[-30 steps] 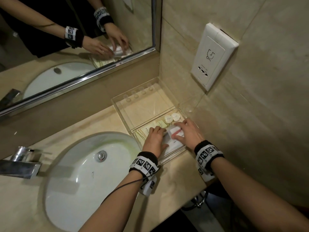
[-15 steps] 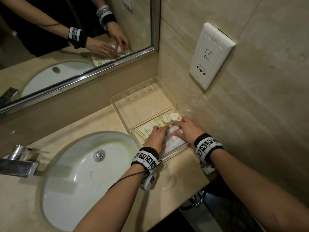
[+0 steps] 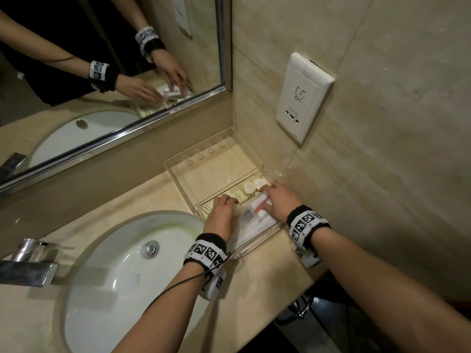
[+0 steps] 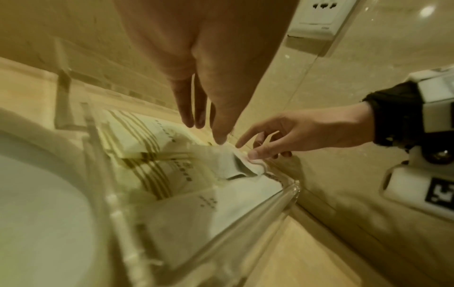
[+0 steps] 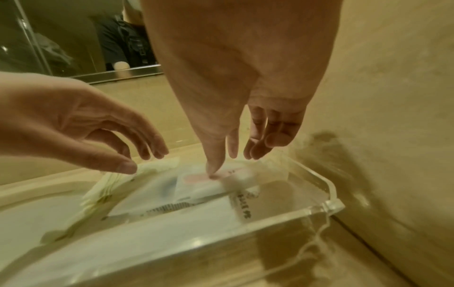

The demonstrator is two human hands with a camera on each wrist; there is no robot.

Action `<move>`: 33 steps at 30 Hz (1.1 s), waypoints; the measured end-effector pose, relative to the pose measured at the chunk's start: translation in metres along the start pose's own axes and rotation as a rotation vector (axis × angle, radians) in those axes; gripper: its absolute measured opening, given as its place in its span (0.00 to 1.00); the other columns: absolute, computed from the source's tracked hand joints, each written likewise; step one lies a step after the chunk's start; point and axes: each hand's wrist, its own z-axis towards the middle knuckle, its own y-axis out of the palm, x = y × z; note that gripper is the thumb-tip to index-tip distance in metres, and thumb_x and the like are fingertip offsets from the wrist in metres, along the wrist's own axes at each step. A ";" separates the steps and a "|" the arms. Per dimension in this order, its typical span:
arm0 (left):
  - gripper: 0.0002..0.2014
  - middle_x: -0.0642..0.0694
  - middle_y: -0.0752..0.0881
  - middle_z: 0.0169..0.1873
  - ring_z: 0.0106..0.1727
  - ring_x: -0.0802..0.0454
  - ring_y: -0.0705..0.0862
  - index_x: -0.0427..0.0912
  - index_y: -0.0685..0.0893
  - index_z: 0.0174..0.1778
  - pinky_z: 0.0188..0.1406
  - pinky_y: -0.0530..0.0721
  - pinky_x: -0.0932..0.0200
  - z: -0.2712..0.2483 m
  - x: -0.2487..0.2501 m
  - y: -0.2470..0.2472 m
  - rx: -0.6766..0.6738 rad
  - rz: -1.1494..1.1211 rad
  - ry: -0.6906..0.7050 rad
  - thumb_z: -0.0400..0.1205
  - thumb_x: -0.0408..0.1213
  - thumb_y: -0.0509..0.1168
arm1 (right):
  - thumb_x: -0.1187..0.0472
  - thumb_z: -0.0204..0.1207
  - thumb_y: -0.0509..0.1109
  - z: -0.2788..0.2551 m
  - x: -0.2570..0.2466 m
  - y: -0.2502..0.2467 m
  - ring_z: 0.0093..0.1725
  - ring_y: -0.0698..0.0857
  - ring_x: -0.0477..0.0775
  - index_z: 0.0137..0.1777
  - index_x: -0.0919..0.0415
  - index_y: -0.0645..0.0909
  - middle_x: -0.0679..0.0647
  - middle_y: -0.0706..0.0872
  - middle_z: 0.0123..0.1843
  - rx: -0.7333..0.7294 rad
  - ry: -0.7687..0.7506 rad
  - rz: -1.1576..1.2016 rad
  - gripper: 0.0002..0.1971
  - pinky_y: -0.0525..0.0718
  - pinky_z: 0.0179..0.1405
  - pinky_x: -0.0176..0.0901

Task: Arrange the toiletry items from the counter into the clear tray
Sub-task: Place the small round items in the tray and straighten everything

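Both hands down in near compartment of clear tray (image 3: 178, 171), set in counter corner by wall. Left hand (image 3: 222, 215) fingers straight and slightly spread, thumb tip touching edge of striped sachets (image 4: 137, 136) at tray's left side; nothing gripped. Right hand (image 3: 279, 200) fingers extended, apart, thumb tip (image 5: 213, 170) pressing down on white packet with red patch (image 3: 258, 205); not clamped round it. White packet lying on top of other flat sachets, tilted. Printed writing on sachets and barcode strip (image 5: 169, 208) visible, characters too blurred to read; no brand legible. Two small round white caps (image 3: 253, 185) at far edge of near compartment, just beside right fingers. Far compartment of tray showing row of small round bumps. Wall socket plate (image 3: 302, 98) with shaver face icon, small print under it unreadable. Sink basin (image 3: 107, 263) left of tray, chrome tap (image 3: 28, 263) at far left, mirror (image 3: 102, 59) above. Wrist bands with black-white marker squares on both wrists.
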 end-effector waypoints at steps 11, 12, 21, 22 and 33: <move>0.35 0.40 0.65 0.78 0.76 0.41 0.65 0.40 0.66 0.77 0.72 0.74 0.50 -0.026 -0.022 0.004 -0.171 0.237 -0.006 0.73 0.17 0.63 | 0.54 0.78 0.72 -0.021 -0.008 0.012 0.65 0.80 0.57 0.73 0.50 0.75 0.54 0.75 0.72 0.000 -0.068 -0.058 0.23 0.83 0.64 0.55; 0.35 0.40 0.65 0.78 0.76 0.41 0.65 0.40 0.67 0.77 0.72 0.74 0.50 -0.026 -0.022 0.003 -0.177 0.237 -0.006 0.73 0.18 0.63 | 0.55 0.78 0.72 -0.023 -0.009 0.012 0.66 0.79 0.57 0.74 0.51 0.75 0.54 0.75 0.73 0.000 -0.058 -0.068 0.24 0.83 0.64 0.55; 0.26 0.42 0.73 0.70 0.69 0.41 0.71 0.43 0.73 0.71 0.59 0.80 0.47 -0.009 -0.028 -0.005 -0.138 0.254 0.023 0.76 0.23 0.65 | 0.62 0.79 0.67 -0.022 -0.034 0.020 0.68 0.78 0.60 0.78 0.54 0.71 0.55 0.76 0.75 0.047 -0.168 -0.014 0.26 0.79 0.66 0.57; 0.25 0.43 0.74 0.69 0.68 0.41 0.72 0.42 0.73 0.69 0.57 0.81 0.46 -0.007 -0.030 -0.005 -0.132 0.271 0.018 0.76 0.25 0.65 | 0.62 0.78 0.67 -0.020 -0.038 0.022 0.70 0.77 0.61 0.78 0.54 0.71 0.55 0.75 0.76 0.035 -0.168 -0.005 0.27 0.78 0.68 0.58; 0.23 0.45 0.77 0.64 0.63 0.44 0.75 0.43 0.76 0.65 0.52 0.80 0.50 -0.002 -0.039 -0.001 -0.090 0.247 0.026 0.74 0.31 0.70 | 0.54 0.81 0.66 -0.013 -0.039 0.034 0.65 0.81 0.60 0.71 0.57 0.79 0.56 0.82 0.70 -0.056 -0.104 0.046 0.20 0.79 0.66 0.52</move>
